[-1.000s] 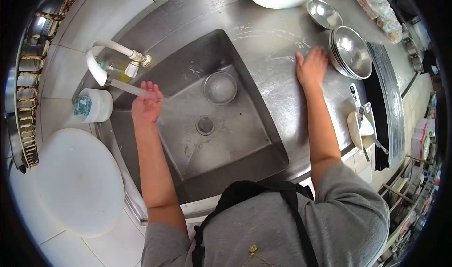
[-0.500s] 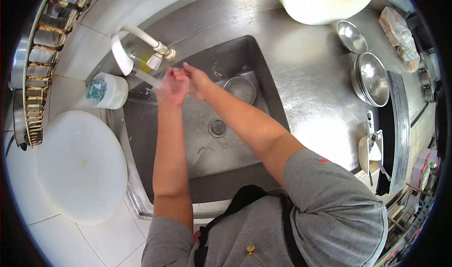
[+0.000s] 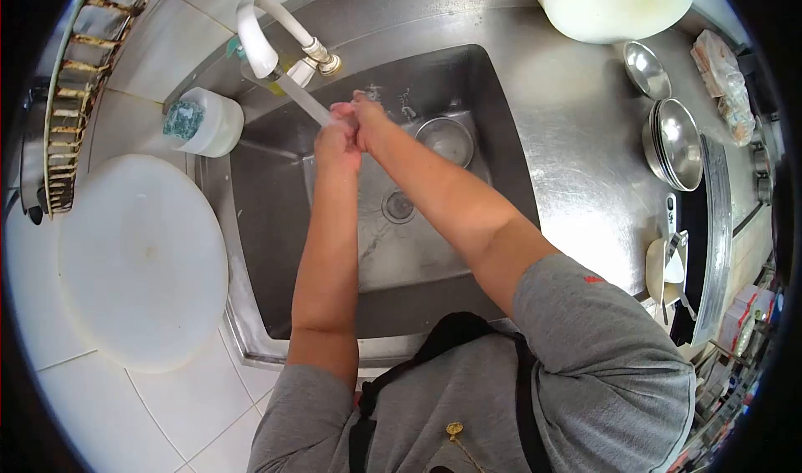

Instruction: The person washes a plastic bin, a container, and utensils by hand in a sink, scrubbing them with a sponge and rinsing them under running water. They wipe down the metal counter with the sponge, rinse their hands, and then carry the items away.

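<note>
Water runs from the white faucet (image 3: pixel 258 45) onto both hands above the metal sink (image 3: pixel 418 293). My left hand (image 3: pixel 336 145) is pressed against my right hand (image 3: pixel 365 121) under the stream; the fingers overlap and are partly blurred by water. No object shows in either hand, though the space between the palms is hidden. To the right of the hands, a round metal bowl (image 3: pixel 445 142) lies in the sink, near the drain (image 3: pixel 398 207).
Left of the sink are a white tub (image 3: pixel 219 126) with a green scrubber (image 3: pixel 183 119) and a round white board (image 3: pixel 146 260). Stacked metal bowls (image 3: pixel 678 145), a smaller bowl (image 3: pixel 647 70), a large white container (image 3: pixel 614 1) and a plastic bag (image 3: pixel 725 89) stand on the right.
The hands have come closer together, one now against the other, still under the running water. The whole view has shifted slightly, with the faucet and sink appearing further right.
</note>
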{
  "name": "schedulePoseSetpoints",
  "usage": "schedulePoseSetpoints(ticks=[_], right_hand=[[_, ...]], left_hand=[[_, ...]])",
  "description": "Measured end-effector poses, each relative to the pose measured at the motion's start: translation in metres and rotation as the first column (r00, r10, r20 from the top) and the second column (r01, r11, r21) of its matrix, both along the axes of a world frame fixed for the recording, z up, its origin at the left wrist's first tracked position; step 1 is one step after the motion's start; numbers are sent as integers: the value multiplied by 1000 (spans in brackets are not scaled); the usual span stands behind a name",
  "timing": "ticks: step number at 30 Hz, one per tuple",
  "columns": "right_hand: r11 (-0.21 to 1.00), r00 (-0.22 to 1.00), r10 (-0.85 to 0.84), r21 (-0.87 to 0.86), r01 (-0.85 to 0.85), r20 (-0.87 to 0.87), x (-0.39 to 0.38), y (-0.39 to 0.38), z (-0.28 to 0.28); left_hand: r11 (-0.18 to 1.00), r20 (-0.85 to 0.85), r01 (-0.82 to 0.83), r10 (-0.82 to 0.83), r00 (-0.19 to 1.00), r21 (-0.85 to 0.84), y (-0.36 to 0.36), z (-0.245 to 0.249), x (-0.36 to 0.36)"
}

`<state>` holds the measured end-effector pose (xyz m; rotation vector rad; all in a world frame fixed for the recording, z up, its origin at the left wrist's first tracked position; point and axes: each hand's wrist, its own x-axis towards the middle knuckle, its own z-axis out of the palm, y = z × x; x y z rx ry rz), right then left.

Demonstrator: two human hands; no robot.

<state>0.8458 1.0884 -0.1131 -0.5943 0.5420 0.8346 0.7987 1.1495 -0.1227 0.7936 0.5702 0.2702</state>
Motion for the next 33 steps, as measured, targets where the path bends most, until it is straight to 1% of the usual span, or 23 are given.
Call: schedulePoseSetpoints(ticks=[1, 2, 5, 7, 10, 11, 12, 13, 15, 17, 18, 20, 21, 22, 23, 24, 26, 27, 28, 29, 30, 31, 33], right_hand=[[940, 1000, 25, 339, -20, -10, 21, 25, -60], [991, 980, 33, 123, -58, 196, 33, 49, -81], [972, 975, -219, 77, 221, -31, 12, 43, 7], [957, 966, -256, 134, 259, -43, 20, 41, 56], [958, 972, -58, 287, -10, 226, 39, 41, 78], [992, 949, 65, 81, -95, 309, 35, 45, 69], [935, 727, 293, -343, -84, 621, 33, 43, 58], [730, 405, 589, -675, 103, 699, 12, 28, 56], [480, 125, 829, -807, 344, 545, -24, 5, 56], [550, 209, 779, -804, 225, 591, -54, -13, 60], [638, 252, 694, -739, 217, 674, -65, -24, 54], [778, 340, 490, -579, 244, 802, -79, -55, 38], [726, 346, 568, -653, 216, 747, -86, -79, 41], [669, 355, 638, -720, 185, 683, -95, -109, 51], [608, 365, 698, -779, 153, 616, -106, -138, 59], [590, 401, 681, -783, 195, 613, -120, -164, 62], [587, 443, 641, -772, 241, 626, -153, -209, 60], [601, 443, 624, -758, 253, 643, -168, -229, 56], [613, 440, 611, -745, 264, 658, -182, -248, 54], [606, 473, 595, -749, 267, 650, -200, -262, 53], [603, 500, 579, -751, 268, 644, -216, -274, 52], [604, 519, 565, -750, 269, 641, -229, -284, 53], [582, 548, 561, -766, 273, 621, -253, -297, 55]], left_hand=[[1000, 6, -1, 1, 1000, 31, 3, 3, -3], [998, 10, 0, -1, 1000, 62, 5, 5, -7], [989, -106, -142, 137, 985, -40, 15, 38, 14], [979, 2, -165, 166, 986, -123, 11, 87, 17], [969, 225, -205, 233, 946, -140, 5, 95, 19], [966, 311, -221, 252, 917, -132, 3, 87, 21], [965, 363, -230, 261, 894, -128, -1, 76, 22], [967, 358, -235, 255, 898, -100, -2, 61, 20], [976, 213, -215, 202, 956, 38, -3, 31, 15], [955, -46, -107, 124, 991, 276, 5, 14, 10], [922, -164, -28, 98, 982, 386, 12, 9, 13], [882, -239, 40, 83, 968, 470, 35, -2, 32], [929, -57, -33, 58, 997, 368, 84, -54, 69], [993, 147, -36, 53, 988, -116, 106, -55, 93], [982, 118, -62, 84, 989, -178, 137, -85, 129], [995, 68, -46, 51, 996, -85, 95, -4, 87], [998, 13, 28, -27, 1000, -62, 144, -35, 117], [984, 99, 175, -171, 980, -32, 155, -32, 109], [970, 38, 232, -235, 971, 70, 187, -53, 131], [974, 64, 225, -227, 972, 32, 166, -29, 109], [929, 116, 284, -318, 941, 238, 180, -45, 113], [884, 111, 201, -270, 956, 422, 156, -27, 89], [839, -13, 182, -205, 979, 513, 134, 1, 74]])
